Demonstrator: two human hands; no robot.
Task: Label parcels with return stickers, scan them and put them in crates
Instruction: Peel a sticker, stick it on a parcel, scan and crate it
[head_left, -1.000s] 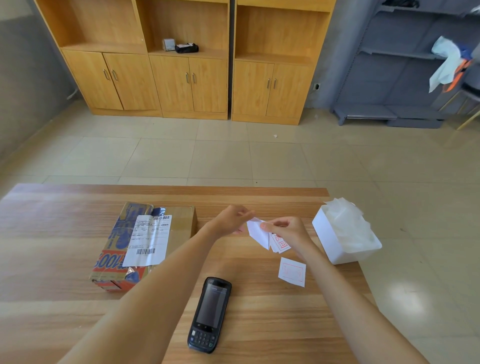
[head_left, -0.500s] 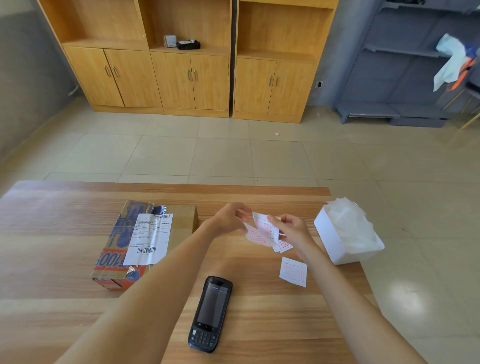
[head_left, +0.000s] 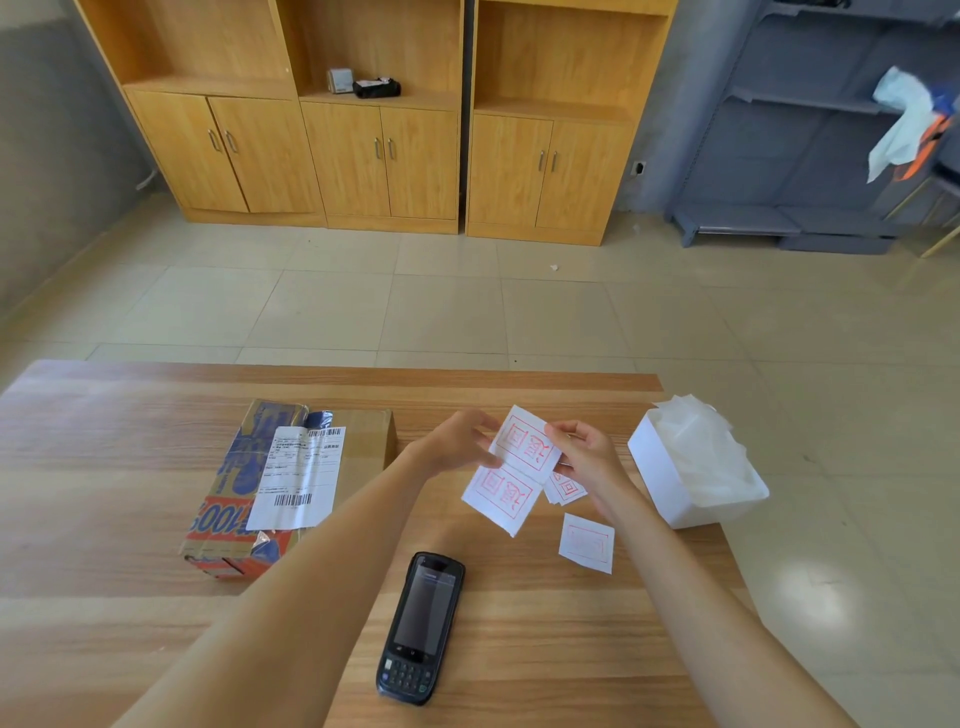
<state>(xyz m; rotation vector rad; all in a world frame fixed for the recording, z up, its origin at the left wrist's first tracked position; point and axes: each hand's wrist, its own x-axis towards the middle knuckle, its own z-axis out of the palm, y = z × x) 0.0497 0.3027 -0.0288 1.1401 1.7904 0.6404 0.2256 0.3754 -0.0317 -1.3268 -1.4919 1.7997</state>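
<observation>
A cardboard parcel wrapped in printed tape lies on the wooden table at the left, a white shipping label on its top. Both hands are raised over the table to its right. My left hand and my right hand pinch a strip of two white return stickers with red print, which hangs unfolded between them. More stickers sit under my right hand. One loose sticker lies flat on the table. A black handheld scanner lies screen up near the front.
A white box stuffed with crumpled white backing paper stands at the table's right edge. Beyond the table are tiled floor, wooden cabinets and a grey shelf rack at the back right.
The folded stickers between my hands have been opened out into a strip of two with the red print facing me. Parcel, scanner and loose sticker have not moved.
</observation>
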